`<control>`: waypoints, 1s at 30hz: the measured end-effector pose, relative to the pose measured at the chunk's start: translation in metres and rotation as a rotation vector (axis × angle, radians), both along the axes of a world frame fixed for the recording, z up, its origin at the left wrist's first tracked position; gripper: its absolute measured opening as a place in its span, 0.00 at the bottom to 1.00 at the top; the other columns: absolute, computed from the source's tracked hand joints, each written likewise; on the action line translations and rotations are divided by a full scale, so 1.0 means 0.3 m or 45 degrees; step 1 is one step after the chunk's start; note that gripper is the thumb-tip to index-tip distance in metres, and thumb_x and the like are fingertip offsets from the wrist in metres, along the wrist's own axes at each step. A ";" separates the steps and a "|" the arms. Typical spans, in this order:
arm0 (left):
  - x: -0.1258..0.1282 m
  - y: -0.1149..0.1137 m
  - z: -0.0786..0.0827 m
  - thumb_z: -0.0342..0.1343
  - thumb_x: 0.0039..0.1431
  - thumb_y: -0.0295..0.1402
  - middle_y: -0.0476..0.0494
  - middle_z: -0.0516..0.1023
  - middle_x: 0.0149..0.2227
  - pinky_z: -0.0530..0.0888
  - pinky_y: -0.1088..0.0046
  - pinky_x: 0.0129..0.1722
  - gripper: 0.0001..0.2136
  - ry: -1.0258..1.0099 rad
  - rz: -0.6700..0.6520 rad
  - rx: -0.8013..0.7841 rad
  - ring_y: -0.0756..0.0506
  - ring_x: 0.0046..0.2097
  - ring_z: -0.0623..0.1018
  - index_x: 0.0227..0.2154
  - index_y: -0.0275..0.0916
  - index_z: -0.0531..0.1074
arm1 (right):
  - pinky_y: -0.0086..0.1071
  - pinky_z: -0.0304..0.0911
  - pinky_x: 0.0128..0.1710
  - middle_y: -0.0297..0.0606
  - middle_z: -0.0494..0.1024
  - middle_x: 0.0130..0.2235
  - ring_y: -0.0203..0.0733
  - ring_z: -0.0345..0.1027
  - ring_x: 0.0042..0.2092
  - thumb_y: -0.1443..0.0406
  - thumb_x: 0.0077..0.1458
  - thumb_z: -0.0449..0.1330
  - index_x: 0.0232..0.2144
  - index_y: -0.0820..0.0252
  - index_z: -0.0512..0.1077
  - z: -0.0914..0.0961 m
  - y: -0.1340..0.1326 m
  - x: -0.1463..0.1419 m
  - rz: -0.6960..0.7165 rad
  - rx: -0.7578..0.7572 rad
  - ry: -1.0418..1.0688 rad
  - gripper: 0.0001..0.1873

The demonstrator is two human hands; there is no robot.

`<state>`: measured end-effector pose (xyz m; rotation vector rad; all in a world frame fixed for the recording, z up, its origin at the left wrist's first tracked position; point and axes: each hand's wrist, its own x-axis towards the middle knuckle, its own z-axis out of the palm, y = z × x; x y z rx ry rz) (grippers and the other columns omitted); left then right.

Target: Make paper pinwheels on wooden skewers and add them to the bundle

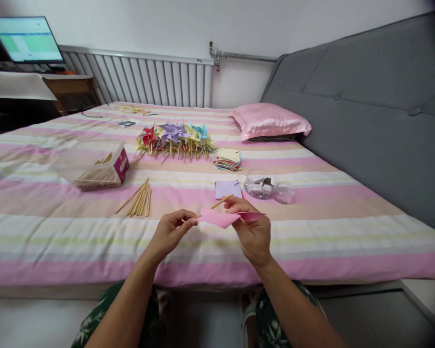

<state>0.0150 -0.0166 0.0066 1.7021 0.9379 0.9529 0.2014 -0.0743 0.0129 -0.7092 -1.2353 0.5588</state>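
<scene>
A sheet of pink paper [220, 218] with cut or folded corners is held up over the near part of the bed. My right hand [252, 234] is closed around its right side, fingers curled behind it. A thin wooden stick [222, 201] slants out behind the paper, by my right fingertips. At the paper's left corner, my left hand [174, 232] pinches with thumb and forefinger; whether it grips the paper alone or also the stick's end, I cannot tell. Just beyond lies a small stack of lilac paper squares [227, 188]. Loose sticks [140, 199] lie to the left.
Finished paper pinwheels [174, 137] lie bunched mid-bed, near a stack of coloured paper [227, 158]. A clear tub [97, 176] holds more sticks. At right stand a round clear container [259, 186] with small items and a small clear cup [284, 193]. Beyond is a pink pillow [270, 121].
</scene>
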 end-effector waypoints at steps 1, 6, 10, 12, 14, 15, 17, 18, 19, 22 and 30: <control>-0.001 0.001 -0.002 0.58 0.49 0.36 0.48 0.74 0.24 0.63 0.78 0.23 0.08 0.009 -0.007 0.003 0.52 0.25 0.67 0.28 0.36 0.75 | 0.42 0.63 0.50 0.38 0.76 0.41 0.43 0.70 0.46 0.65 0.54 0.60 0.33 0.55 0.74 0.002 0.000 -0.001 0.008 0.007 0.007 0.03; -0.002 0.003 -0.006 0.56 0.50 0.33 0.48 0.74 0.25 0.63 0.78 0.25 0.06 0.044 -0.030 0.025 0.52 0.26 0.67 0.27 0.35 0.74 | 0.40 0.64 0.48 0.36 0.76 0.38 0.42 0.71 0.44 0.67 0.54 0.60 0.33 0.55 0.74 0.012 -0.007 -0.006 0.024 0.018 -0.007 0.03; 0.003 -0.003 0.004 0.56 0.49 0.32 0.50 0.72 0.23 0.63 0.77 0.25 0.06 0.048 -0.041 0.020 0.52 0.26 0.67 0.24 0.35 0.73 | 0.41 0.64 0.47 0.36 0.76 0.36 0.42 0.71 0.44 0.67 0.55 0.59 0.33 0.55 0.74 0.017 -0.012 -0.011 0.047 0.059 -0.010 0.04; 0.007 -0.006 0.009 0.56 0.48 0.33 0.50 0.71 0.22 0.62 0.77 0.24 0.06 0.038 -0.027 -0.006 0.52 0.25 0.66 0.23 0.35 0.73 | 0.41 0.64 0.47 0.36 0.77 0.36 0.42 0.71 0.43 0.67 0.55 0.59 0.33 0.55 0.74 0.017 -0.012 -0.013 0.045 0.068 -0.002 0.04; 0.010 -0.008 0.010 0.57 0.48 0.33 0.49 0.72 0.23 0.63 0.77 0.25 0.06 0.029 -0.006 -0.030 0.52 0.25 0.67 0.23 0.35 0.73 | 0.41 0.64 0.46 0.36 0.77 0.36 0.42 0.71 0.43 0.67 0.55 0.59 0.33 0.55 0.74 0.017 -0.011 -0.015 0.035 0.081 0.006 0.03; 0.011 -0.008 0.010 0.57 0.47 0.32 0.49 0.73 0.23 0.64 0.78 0.25 0.05 0.026 0.002 -0.038 0.52 0.25 0.67 0.23 0.35 0.73 | 0.41 0.64 0.46 0.36 0.77 0.35 0.42 0.71 0.42 0.67 0.55 0.59 0.33 0.55 0.74 0.017 -0.011 -0.015 0.032 0.084 0.009 0.03; 0.011 -0.007 0.006 0.57 0.47 0.32 0.49 0.73 0.23 0.64 0.78 0.25 0.05 0.021 0.010 -0.048 0.52 0.25 0.68 0.22 0.35 0.73 | 0.41 0.64 0.46 0.36 0.77 0.35 0.42 0.71 0.42 0.66 0.55 0.59 0.33 0.55 0.73 0.017 -0.012 -0.014 0.024 0.085 0.018 0.03; 0.011 -0.006 0.004 0.57 0.47 0.32 0.49 0.73 0.23 0.65 0.78 0.25 0.05 0.020 0.012 -0.051 0.52 0.25 0.68 0.22 0.35 0.73 | 0.41 0.64 0.46 0.36 0.77 0.35 0.42 0.71 0.42 0.66 0.55 0.59 0.33 0.55 0.73 0.017 -0.012 -0.014 0.022 0.081 0.022 0.03; 0.011 -0.004 0.001 0.57 0.47 0.32 0.49 0.73 0.23 0.65 0.78 0.25 0.05 0.019 0.016 -0.053 0.52 0.25 0.68 0.22 0.36 0.73 | 0.41 0.64 0.46 0.36 0.77 0.35 0.42 0.71 0.42 0.66 0.55 0.59 0.33 0.55 0.73 0.018 -0.013 -0.014 0.021 0.075 0.025 0.03; 0.010 0.000 -0.006 0.57 0.47 0.32 0.48 0.74 0.24 0.65 0.78 0.25 0.04 0.016 0.032 -0.059 0.52 0.25 0.68 0.23 0.36 0.73 | 0.41 0.64 0.47 0.36 0.77 0.36 0.42 0.71 0.43 0.67 0.55 0.59 0.34 0.55 0.73 0.019 -0.016 -0.013 0.022 0.061 0.029 0.04; 0.014 -0.002 0.003 0.58 0.45 0.33 0.47 0.76 0.25 0.66 0.77 0.25 0.06 0.020 0.055 -0.061 0.51 0.25 0.69 0.23 0.35 0.74 | 0.40 0.65 0.46 0.36 0.77 0.35 0.41 0.71 0.42 0.67 0.55 0.59 0.33 0.55 0.73 0.016 -0.017 -0.014 -0.010 0.056 0.013 0.03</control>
